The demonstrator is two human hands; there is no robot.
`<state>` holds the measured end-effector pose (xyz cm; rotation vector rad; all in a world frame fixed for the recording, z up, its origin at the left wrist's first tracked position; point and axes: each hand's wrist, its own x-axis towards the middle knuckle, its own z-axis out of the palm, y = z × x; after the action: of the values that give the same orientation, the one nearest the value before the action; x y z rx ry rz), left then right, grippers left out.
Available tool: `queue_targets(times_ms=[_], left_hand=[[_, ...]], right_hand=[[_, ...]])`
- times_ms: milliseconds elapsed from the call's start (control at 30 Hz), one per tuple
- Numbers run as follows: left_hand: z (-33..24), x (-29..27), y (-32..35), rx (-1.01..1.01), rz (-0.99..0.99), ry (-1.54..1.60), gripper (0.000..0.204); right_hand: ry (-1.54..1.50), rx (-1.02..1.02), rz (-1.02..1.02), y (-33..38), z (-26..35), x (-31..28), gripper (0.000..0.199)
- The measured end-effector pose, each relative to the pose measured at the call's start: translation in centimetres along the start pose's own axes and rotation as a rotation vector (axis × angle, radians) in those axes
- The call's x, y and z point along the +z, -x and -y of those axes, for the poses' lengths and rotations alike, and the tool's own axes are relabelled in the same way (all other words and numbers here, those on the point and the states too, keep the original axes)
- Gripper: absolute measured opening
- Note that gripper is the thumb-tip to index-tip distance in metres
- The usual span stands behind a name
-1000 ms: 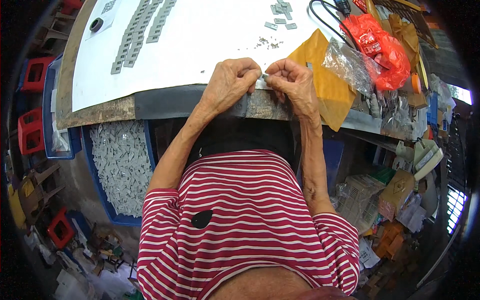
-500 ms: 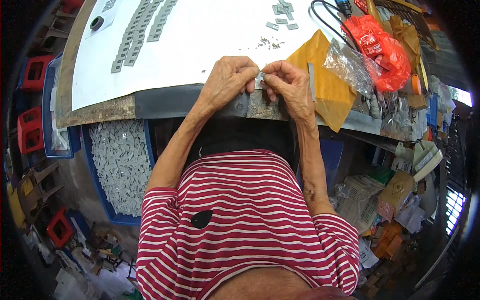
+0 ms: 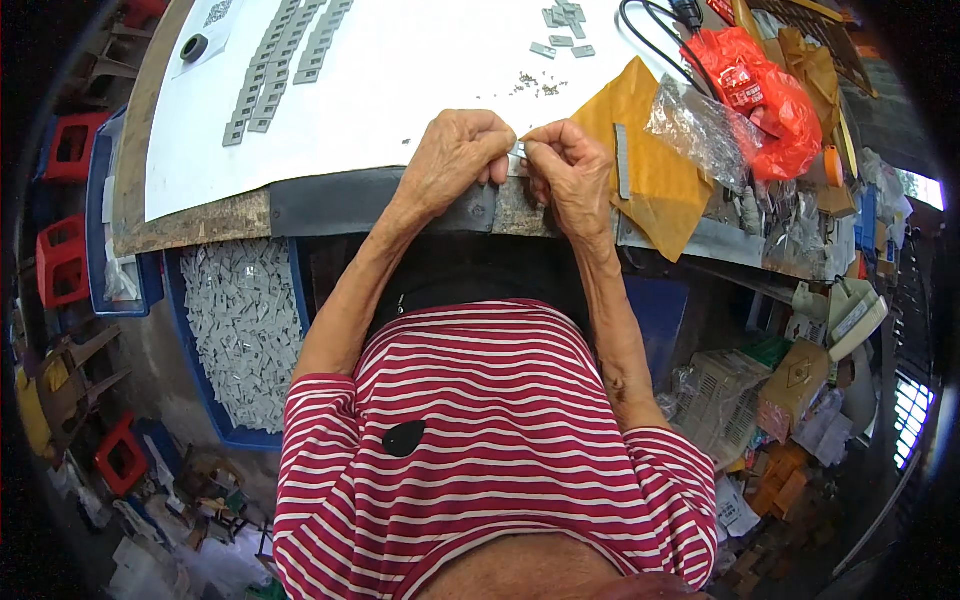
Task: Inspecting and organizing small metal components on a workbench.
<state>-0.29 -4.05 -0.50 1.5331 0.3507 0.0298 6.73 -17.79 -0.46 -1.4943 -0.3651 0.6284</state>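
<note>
Close to the table's near edge, my left hand (image 3: 452, 158) and my right hand (image 3: 575, 172) meet, fingertips almost touching. Between them is a small light grey piece (image 3: 517, 152), mostly covered by the fingers. My left hand pinches it with thumb and forefinger. The right thumb and forefinger are also closed at the piece; whether they grip it or some tinier part is hidden. Beyond the hands lie scattered tiny brass-coloured bits (image 3: 540, 88) and a loose pile of flat grey pieces (image 3: 566, 18). Overlapping rows of similar grey pieces (image 3: 268, 85) stretch along the white sheet (image 3: 390, 75) at the left.
An orange-brown envelope (image 3: 660, 190) with a grey strip (image 3: 622, 160) lies right of my hands, beside clear plastic wrap (image 3: 700, 130), a red bag (image 3: 765, 95) and a black cable (image 3: 650, 30). A black tape roll (image 3: 194, 46) sits far left. Below stands a blue crate (image 3: 240, 435) of grey pieces.
My right hand has shifted slightly left, its thumb now over the piece, and its wrist has turned a little. The left hand stays almost still. The grey strip shows more fully.
</note>
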Motion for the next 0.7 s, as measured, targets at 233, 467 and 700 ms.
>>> queue_targets(times_ms=[233, 467, 700], left_hand=[[-0.1, 0.6, 0.7, 0.277, -0.099, -0.231, 0.014], [0.6, 0.0, 0.4, 0.530, -0.153, -0.503, 0.018], [0.7, -0.9, 0.6, 0.537, -0.207, -0.554, 0.019]], right_hand=[[0.049, -0.013, -0.044, 0.0, 0.2, -0.1, 0.006], [-0.040, 0.004, 0.020, -0.3, 0.1, -0.3, 0.010], [-0.213, 0.014, 0.084, -0.7, 0.0, -0.3, 0.018]])
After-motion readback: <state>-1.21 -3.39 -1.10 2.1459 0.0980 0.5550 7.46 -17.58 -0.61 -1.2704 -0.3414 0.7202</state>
